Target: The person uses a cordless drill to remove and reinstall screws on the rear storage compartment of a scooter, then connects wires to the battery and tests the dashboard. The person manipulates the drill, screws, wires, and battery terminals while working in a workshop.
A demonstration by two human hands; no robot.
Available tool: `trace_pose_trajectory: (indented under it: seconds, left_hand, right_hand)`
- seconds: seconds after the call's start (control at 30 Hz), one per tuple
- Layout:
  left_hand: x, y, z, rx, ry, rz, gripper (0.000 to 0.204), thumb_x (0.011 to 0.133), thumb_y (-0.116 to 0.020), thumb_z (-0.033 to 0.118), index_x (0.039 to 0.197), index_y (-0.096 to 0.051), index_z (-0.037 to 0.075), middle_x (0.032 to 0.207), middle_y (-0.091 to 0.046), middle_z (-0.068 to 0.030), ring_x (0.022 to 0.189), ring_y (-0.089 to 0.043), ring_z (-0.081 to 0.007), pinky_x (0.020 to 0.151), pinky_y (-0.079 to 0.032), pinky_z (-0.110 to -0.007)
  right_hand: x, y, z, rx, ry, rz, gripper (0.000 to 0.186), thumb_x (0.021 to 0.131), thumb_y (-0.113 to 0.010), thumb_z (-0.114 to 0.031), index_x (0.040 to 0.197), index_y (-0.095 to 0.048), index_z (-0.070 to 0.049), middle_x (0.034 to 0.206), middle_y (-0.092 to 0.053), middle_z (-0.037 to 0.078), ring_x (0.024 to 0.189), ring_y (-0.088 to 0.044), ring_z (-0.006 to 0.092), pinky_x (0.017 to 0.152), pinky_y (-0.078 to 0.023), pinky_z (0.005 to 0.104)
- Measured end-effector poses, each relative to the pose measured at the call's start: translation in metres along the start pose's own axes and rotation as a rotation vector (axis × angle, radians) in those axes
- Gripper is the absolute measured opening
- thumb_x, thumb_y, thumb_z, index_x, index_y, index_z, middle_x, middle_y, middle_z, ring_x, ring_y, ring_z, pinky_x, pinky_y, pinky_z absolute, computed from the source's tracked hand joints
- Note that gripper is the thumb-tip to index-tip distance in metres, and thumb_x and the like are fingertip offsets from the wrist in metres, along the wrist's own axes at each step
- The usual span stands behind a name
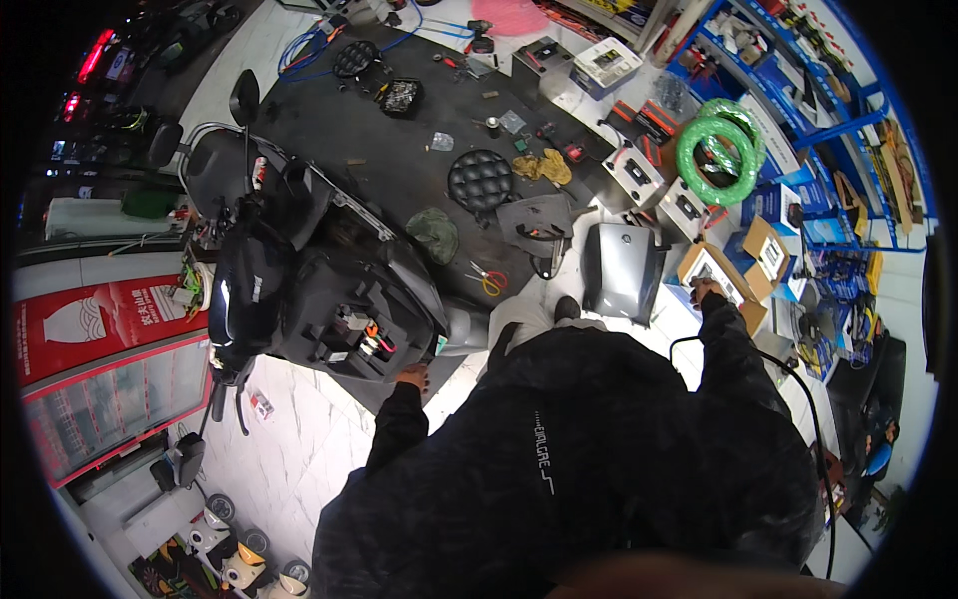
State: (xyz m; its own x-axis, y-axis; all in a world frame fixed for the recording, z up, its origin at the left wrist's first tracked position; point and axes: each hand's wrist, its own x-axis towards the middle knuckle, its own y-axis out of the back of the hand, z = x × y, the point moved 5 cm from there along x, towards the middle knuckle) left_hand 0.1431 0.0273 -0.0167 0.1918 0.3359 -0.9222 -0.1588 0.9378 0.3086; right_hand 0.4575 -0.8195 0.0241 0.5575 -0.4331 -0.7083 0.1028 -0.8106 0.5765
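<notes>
A black scooter (261,285) stands at my left. Its compartment is uncovered, and a battery with red and dark wires (371,339) shows inside. My left hand (413,376) is beside the scooter's near side, fingers loosely apart and holding nothing I can see; whether it touches the bodywork I cannot tell. To my right, an opened cardboard box (750,307) has its flaps up. At its near-left edge my right hand (708,289) is closed, with its fingers curled; what is in them is too small to make out.
A silver-grey panel (623,272) lies ahead of my feet. Red-handled scissors (489,281), a round black stool (480,180) and yellow gloves (543,168) are on the dark mat (384,170). Green-wrapped tyres (717,160) rest on boxes beside a blue shelf (848,125). A black cable (813,399) runs at right.
</notes>
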Motion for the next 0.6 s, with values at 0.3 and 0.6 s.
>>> trace_pose_trajectory:
  seconds: [0.3, 0.6]
  left_hand:
    - [-0.045, -0.009, 0.195, -0.067, -0.635, 0.234, 0.039, 0.099, -0.075, 0.034, 0.121, -0.075, 0.002, 0.102, -0.08, -0.0129, 0.093, -0.075, -0.0216, 0.083, -0.058, -0.037]
    - [-0.11, 0.13, 0.547, 0.005, -1.199, 0.687, 0.047, 0.091, -0.08, 0.029, 0.129, -0.07, 0.003, 0.128, -0.069, -0.0222, 0.117, -0.067, -0.0384, 0.103, -0.053, -0.044]
  right_hand:
    - [0.11, -0.064, -0.063, -0.428, 0.088, -0.212, 0.037, 0.098, -0.069, -0.045, 0.109, -0.071, -0.009, 0.08, -0.065, 0.011, 0.068, -0.066, 0.0267, 0.06, -0.058, 0.0461]
    - [0.073, -0.078, -0.174, 0.008, -0.236, -0.17, 0.029, 0.103, -0.061, -0.042, 0.091, -0.06, -0.016, 0.07, -0.053, 0.002, 0.058, -0.054, 0.0198, 0.054, -0.049, 0.0407]
